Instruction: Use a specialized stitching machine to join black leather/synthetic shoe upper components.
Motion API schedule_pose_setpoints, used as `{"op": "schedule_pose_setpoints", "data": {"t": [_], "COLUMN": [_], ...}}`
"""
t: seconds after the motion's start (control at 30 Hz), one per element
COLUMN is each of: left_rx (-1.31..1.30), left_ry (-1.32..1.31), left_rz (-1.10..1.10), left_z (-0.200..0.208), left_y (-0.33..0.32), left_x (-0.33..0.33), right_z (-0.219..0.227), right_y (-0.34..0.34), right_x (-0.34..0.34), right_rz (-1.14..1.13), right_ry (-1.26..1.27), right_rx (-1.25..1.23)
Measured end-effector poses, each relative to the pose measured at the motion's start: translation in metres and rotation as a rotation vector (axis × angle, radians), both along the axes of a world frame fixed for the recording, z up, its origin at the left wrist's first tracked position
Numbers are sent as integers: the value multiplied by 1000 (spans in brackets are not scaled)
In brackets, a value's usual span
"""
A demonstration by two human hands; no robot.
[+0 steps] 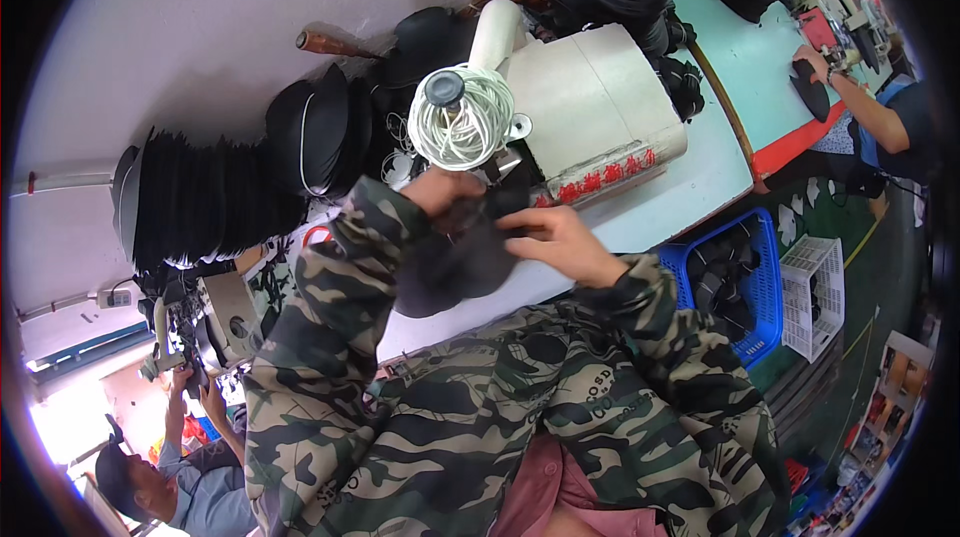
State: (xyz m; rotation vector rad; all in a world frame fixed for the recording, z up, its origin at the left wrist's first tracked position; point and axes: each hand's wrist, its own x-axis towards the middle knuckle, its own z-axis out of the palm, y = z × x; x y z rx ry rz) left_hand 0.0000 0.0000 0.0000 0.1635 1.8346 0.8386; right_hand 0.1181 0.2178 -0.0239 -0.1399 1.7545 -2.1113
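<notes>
Both my hands work at a dark, curved, sheet-like piece (458,269), slightly blurred, in front of a white machine (590,97). With its fingers curled, my left hand (442,193) grips the piece's upper edge beside the machine's working end. At the piece's right edge, my right hand (568,243) pinches it between thumb and fingers. Just above my left hand a coil of white cord (455,132) hangs round a post on the machine. The fingertips of my left hand are partly hidden.
Stacks of black curved pieces (205,197) stand along the wall at left. A blue basket (765,282) with dark pieces stands at right, next to a white crate (812,287). A person (185,487) works at lower left, another person's hand (815,62) at upper right.
</notes>
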Motion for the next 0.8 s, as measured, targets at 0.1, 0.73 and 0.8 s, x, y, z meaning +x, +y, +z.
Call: {"op": "schedule_pose_setpoints", "data": {"t": [0.1,0.73,0.8], "left_rx": [192,23,100], "left_ry": [174,317,204], "left_rz": [52,233,297], "left_z": [-23,10,7], "left_y": [-3,42,39], "left_x": [36,42,42], "right_z": [18,70,84], "right_y": [20,43,62], "right_x": [-5,-23,-17], "right_rz": [152,-482,-509], "right_ry": [-113,418,379], "right_rx": [146,692,711]}}
